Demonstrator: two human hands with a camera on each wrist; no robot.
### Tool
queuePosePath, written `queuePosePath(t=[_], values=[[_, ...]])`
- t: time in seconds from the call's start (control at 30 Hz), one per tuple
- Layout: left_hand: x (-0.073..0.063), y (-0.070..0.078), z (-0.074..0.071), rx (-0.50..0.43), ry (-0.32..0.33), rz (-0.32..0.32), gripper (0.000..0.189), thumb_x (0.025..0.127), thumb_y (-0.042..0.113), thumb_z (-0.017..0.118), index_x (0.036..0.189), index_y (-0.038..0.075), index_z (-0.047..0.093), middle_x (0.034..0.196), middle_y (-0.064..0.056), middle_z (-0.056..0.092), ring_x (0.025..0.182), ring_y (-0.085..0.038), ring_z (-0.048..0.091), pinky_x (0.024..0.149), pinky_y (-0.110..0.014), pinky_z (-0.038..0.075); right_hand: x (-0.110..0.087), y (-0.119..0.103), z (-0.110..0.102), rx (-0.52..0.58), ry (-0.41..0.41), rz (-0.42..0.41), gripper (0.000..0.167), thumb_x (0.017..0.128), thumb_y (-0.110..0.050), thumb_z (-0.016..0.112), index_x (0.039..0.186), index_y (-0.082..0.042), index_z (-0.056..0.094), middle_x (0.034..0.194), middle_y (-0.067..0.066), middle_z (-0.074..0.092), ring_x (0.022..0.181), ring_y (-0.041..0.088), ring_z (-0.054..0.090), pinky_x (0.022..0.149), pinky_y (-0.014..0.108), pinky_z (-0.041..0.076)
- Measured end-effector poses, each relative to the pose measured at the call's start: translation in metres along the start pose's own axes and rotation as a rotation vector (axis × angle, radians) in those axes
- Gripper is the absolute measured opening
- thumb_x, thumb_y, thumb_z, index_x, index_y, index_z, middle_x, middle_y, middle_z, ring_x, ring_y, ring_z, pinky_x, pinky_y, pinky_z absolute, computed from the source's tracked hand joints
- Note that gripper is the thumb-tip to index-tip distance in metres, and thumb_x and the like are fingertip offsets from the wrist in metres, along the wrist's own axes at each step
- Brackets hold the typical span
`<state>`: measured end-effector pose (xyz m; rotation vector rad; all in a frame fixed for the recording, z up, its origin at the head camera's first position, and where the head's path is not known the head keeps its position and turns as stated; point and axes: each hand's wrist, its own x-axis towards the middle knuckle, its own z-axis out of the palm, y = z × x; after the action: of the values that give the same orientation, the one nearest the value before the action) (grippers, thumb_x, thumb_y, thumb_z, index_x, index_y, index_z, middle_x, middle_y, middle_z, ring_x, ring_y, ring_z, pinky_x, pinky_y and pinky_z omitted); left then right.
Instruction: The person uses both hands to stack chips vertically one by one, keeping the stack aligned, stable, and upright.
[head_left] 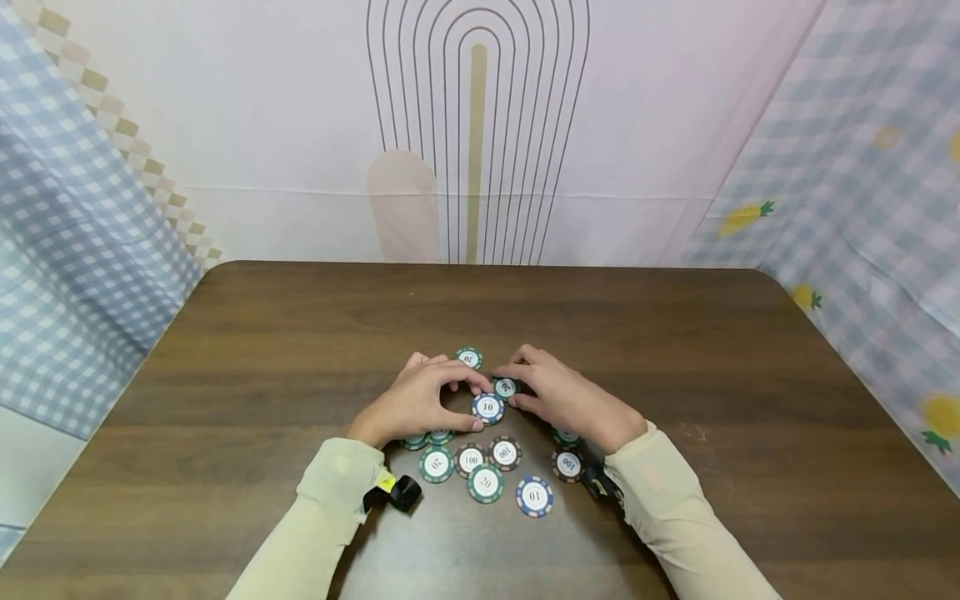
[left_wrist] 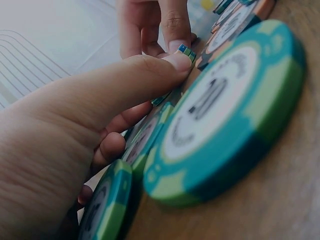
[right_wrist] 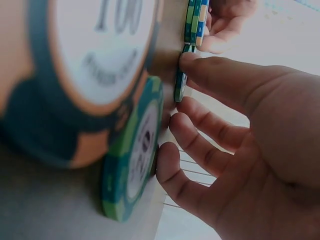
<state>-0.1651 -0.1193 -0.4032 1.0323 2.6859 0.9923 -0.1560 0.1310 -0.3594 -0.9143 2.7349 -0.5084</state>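
Observation:
My left hand [head_left: 420, 396] grips a small stack of poker chips by its edges, thumb on the near side and fingers on the far side. On top of that stack lies a blue 10 chip [head_left: 487, 407]; the right wrist view shows green chips [right_wrist: 189, 22] under it. Right beside the stack, my right hand [head_left: 558, 392] pinches a green 20 chip [head_left: 506, 387] low at the table, its thumb [right_wrist: 192, 62] on the edge. Another green 20 chip [head_left: 469, 358] lies just beyond the left fingers.
Several loose chips lie nearer on the wooden table [head_left: 225, 375], among them a green 20 [head_left: 485, 483], a blue 10 [head_left: 535, 497] and a black-and-orange 100 [head_left: 505, 453]. More chips sit beneath both wrists, such as a 100 chip [head_left: 567, 465]. A white curtain [head_left: 285, 125] hangs behind.

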Motion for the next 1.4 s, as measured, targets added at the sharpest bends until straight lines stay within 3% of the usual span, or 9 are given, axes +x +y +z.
queuePosePath(t=[0.23,0.5,0.73,0.93,1.17,1.4], values=[[0.000,0.001,0.000,-0.014,0.003,0.002,0.039,0.086,0.045,0.087,0.122,0.036,0.075,0.120,0.023,0.070,0.096,-0.005,0.054,0.089,-0.039,0.028,0.000,-0.003,-0.001,-0.007,-0.005,0.047,0.041,0.102,-0.015,0.072,0.142,-0.008,0.065,0.122,0.009,0.058,0.098,0.018,0.061,0.087,0.040,0.055],[-0.001,0.000,0.000,-0.025,0.006,0.001,0.039,0.085,0.045,0.087,0.121,0.036,0.075,0.118,0.024,0.070,0.097,-0.004,0.055,0.089,-0.039,0.029,0.000,-0.006,-0.001,-0.145,0.013,0.055,0.041,0.100,-0.023,0.075,0.139,-0.012,0.068,0.120,0.009,0.062,0.086,0.016,0.062,0.079,0.042,0.056],[-0.002,-0.001,0.000,-0.015,0.006,-0.002,0.040,0.085,0.046,0.087,0.122,0.037,0.075,0.118,0.025,0.070,0.095,-0.004,0.054,0.088,-0.039,0.029,-0.001,-0.008,0.001,-0.179,0.045,0.083,0.035,0.092,-0.026,0.077,0.122,-0.010,0.072,0.115,0.005,0.065,0.093,0.016,0.063,0.079,0.041,0.057],[-0.001,0.000,0.000,-0.019,0.003,-0.005,0.040,0.085,0.046,0.087,0.122,0.036,0.075,0.118,0.024,0.070,0.095,-0.004,0.054,0.088,-0.039,0.029,-0.002,-0.007,0.001,-0.195,0.058,0.097,0.031,0.086,-0.026,0.075,0.112,-0.010,0.071,0.108,0.003,0.063,0.089,0.015,0.059,0.075,0.038,0.055],[-0.002,0.001,-0.001,-0.021,0.005,-0.009,0.040,0.085,0.046,0.087,0.122,0.036,0.075,0.117,0.024,0.071,0.096,-0.004,0.055,0.089,-0.039,0.029,-0.002,-0.009,0.000,-0.154,0.054,0.125,0.032,0.087,-0.028,0.073,0.114,-0.010,0.071,0.110,0.003,0.066,0.092,0.016,0.061,0.080,0.042,0.057],[-0.001,0.001,-0.001,-0.014,0.002,-0.008,0.041,0.085,0.046,0.087,0.123,0.035,0.075,0.119,0.023,0.071,0.095,-0.005,0.054,0.089,-0.039,0.029,-0.003,-0.012,-0.003,-0.085,0.001,0.132,0.037,0.087,-0.026,0.071,0.121,-0.011,0.068,0.119,0.004,0.064,0.104,0.019,0.060,0.093,0.055,0.053]])
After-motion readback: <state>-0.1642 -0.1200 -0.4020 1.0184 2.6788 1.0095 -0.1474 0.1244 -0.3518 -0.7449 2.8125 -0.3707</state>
